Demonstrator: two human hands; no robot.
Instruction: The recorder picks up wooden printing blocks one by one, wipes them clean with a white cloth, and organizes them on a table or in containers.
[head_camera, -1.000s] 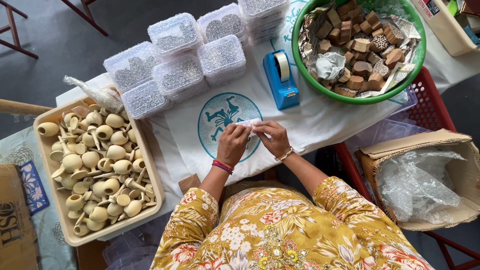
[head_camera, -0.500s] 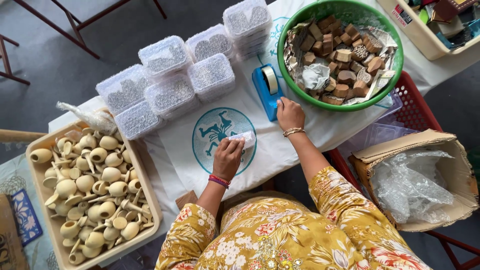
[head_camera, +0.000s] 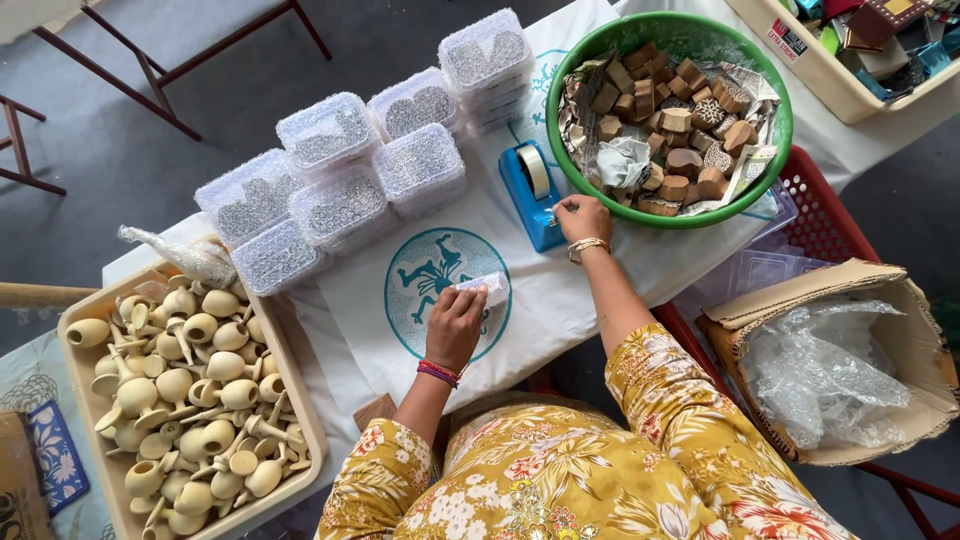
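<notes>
Head view. Left hand (head_camera: 455, 326) presses a small bubble-wrapped parcel (head_camera: 484, 288) onto the white cloth (head_camera: 560, 300) covering the bench, fingers closed over its near end. Right hand (head_camera: 582, 216) reaches to the blue tape dispenser (head_camera: 530, 195), fingers pinched together at its front edge. Just beside: green basin (head_camera: 780, 130) of wooden blocks. Left: tray (head_camera: 300, 400) of pale clay pieces; stacked clear boxes (head_camera: 330, 135).

left hand (head_camera: 456, 325) curled; right hand (head_camera: 582, 216) outstretched, pinching
</notes>
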